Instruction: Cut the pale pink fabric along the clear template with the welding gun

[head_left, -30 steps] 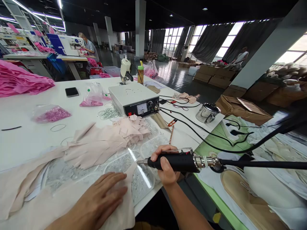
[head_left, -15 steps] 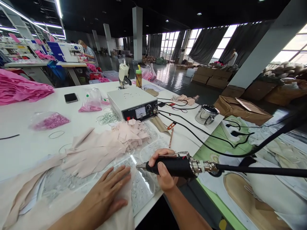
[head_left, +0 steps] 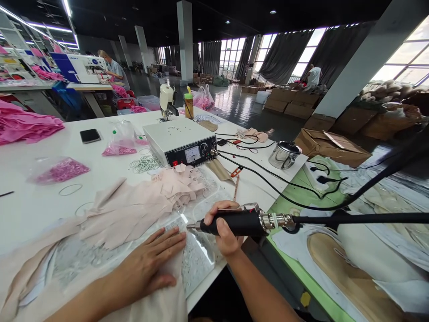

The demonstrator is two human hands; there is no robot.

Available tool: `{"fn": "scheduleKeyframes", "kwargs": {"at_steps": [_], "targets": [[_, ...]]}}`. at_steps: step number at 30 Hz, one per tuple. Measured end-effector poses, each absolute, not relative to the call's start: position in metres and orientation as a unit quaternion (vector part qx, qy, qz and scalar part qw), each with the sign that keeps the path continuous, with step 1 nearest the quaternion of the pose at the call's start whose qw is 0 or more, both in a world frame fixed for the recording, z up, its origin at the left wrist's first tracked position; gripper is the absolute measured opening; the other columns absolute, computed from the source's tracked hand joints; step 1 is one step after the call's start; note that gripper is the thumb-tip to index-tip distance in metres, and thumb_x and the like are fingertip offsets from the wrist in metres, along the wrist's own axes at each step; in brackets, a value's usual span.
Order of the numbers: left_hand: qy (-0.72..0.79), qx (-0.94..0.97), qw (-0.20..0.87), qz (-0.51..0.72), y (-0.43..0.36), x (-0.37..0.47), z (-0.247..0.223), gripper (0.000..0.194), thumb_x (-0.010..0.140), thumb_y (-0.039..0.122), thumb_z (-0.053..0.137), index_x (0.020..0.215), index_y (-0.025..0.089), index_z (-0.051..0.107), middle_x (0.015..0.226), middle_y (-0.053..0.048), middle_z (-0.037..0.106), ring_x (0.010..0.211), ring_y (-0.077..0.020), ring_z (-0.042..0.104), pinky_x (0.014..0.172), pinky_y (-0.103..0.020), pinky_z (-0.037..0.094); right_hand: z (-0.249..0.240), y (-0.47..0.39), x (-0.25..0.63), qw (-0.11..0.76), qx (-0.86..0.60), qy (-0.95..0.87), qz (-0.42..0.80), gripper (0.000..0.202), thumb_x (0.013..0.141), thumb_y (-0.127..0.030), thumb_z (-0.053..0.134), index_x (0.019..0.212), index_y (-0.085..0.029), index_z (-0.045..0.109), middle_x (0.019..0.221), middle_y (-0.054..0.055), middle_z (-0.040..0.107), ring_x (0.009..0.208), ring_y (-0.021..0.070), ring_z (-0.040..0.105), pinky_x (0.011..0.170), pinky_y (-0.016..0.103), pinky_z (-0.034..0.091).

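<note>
My left hand (head_left: 150,261) lies flat with fingers stretched out on a pale pink fabric piece (head_left: 167,299), pressing it to a clear mat (head_left: 197,261). In my right hand (head_left: 224,228) is a black corded ultrasonic handpiece (head_left: 241,222), fingers wrapped round its body and thumb along the near side. Its metal tip points left, just beside my left fingertips; whether it touches the fabric I cannot tell. Beyond my left hand, cut pale pink fabric pieces (head_left: 134,205) lie in an overlapping heap.
Behind the heap stands a control box (head_left: 181,138) with a dial. Its black cable loops to the right past a metal pot (head_left: 284,155). An orange cutter (head_left: 237,171) and a pencil (head_left: 236,188) lie nearby. Bagged pink bits (head_left: 63,170) and a phone (head_left: 90,136) are left.
The whole view has shifted a little, so the table's things appear further left. My left fingertips have come closer to the handpiece's tip. My right hand keeps its grip.
</note>
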State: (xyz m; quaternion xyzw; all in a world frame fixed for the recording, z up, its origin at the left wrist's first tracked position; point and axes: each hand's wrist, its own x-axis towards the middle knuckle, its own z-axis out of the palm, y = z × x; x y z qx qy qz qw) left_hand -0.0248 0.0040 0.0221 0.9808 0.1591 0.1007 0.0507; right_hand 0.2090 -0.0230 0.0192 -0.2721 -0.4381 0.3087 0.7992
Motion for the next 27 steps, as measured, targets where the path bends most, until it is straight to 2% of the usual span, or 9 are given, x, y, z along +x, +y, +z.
{"fn": "scheduleKeyframes", "kwargs": {"at_steps": [2,7,10,16,20,27], "targets": [[0.166,0.979,0.059,0.099,0.002,-0.024,0.024,0.074,0.100,0.051,0.058,0.160,0.025,0.022,0.151,-0.010,0.050,0.140,-0.0262,0.048,0.116,-0.044,0.039,0.019,-0.022,0.209,0.799,-0.274,-0.438,0.309,0.018,0.087,-0.038,0.065,0.096,-0.024,0.057,0.075,-0.002,0.062,0.057,0.0155,0.062,0.062,0.036,0.050],[0.221,0.963,0.010,0.152,-0.007,-0.021,0.013,0.052,0.106,0.041,0.046,0.154,0.023,0.036,0.151,-0.008,0.052,0.141,-0.0247,0.047,0.117,-0.045,0.038,0.021,-0.024,0.209,0.798,-0.268,-0.439,0.314,0.016,0.087,-0.035,0.065,0.097,-0.024,0.058,0.075,-0.002,0.063,0.058,0.0157,0.062,0.063,0.036,0.050],[0.236,0.956,-0.015,0.175,-0.010,-0.021,0.001,0.048,0.105,0.042,0.049,0.149,0.023,0.045,0.147,-0.007,0.055,0.140,-0.0264,0.047,0.119,-0.048,0.033,0.022,-0.025,0.208,0.800,-0.261,-0.440,0.313,0.015,0.087,-0.035,0.065,0.097,-0.024,0.059,0.075,-0.002,0.063,0.058,0.0150,0.062,0.062,0.035,0.050],[0.251,0.950,-0.024,0.183,-0.015,-0.025,-0.005,0.053,0.103,0.054,0.049,0.144,0.020,0.049,0.143,-0.012,0.058,0.137,-0.0297,0.050,0.117,-0.051,0.035,0.022,-0.023,0.208,0.803,-0.256,-0.442,0.308,0.015,0.087,-0.034,0.065,0.097,-0.025,0.060,0.076,-0.002,0.063,0.057,0.0147,0.062,0.058,0.033,0.052],[0.235,0.956,0.002,0.177,-0.012,-0.026,-0.001,0.047,0.102,0.049,0.054,0.140,0.021,0.053,0.142,-0.011,0.060,0.139,-0.0292,0.048,0.120,-0.052,0.030,0.022,-0.023,0.208,0.804,-0.269,-0.436,0.302,0.016,0.086,-0.035,0.064,0.095,-0.024,0.058,0.077,-0.001,0.063,0.056,0.0149,0.062,0.058,0.035,0.053],[0.191,0.970,0.058,0.142,0.001,-0.024,-0.002,0.062,0.096,0.055,0.062,0.148,0.026,0.045,0.144,-0.008,0.059,0.143,-0.0286,0.043,0.122,-0.051,0.024,0.017,-0.022,0.210,0.800,-0.275,-0.433,0.311,0.018,0.085,-0.035,0.065,0.096,-0.024,0.057,0.076,-0.002,0.062,0.057,0.0154,0.061,0.060,0.035,0.052]]}}
